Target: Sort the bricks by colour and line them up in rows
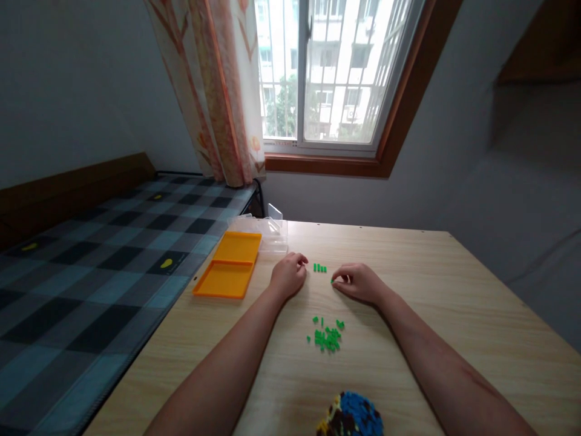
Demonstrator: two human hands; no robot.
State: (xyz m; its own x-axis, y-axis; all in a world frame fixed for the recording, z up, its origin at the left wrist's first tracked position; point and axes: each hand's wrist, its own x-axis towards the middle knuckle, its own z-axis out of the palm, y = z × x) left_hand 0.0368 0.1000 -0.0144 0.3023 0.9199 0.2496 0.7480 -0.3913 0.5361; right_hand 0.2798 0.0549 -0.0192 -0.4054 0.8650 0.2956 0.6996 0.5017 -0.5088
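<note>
My left hand (287, 274) rests on the wooden table (431, 290) with its fingers curled in; nothing shows in them. A short row of small green blocks (320, 267) lies just right of it. My right hand (358, 282) pinches one small green block at its fingertips, close to the right end of that row. A loose pile of several green blocks (327, 336) lies nearer to me, between my forearms.
An orange two-part tray (229, 264) lies at the table's left, with a clear plastic box (267, 232) behind it. A heap of blue and mixed-colour pieces (350, 415) sits at the near edge. A bed with a checked cover (91, 272) adjoins the left side.
</note>
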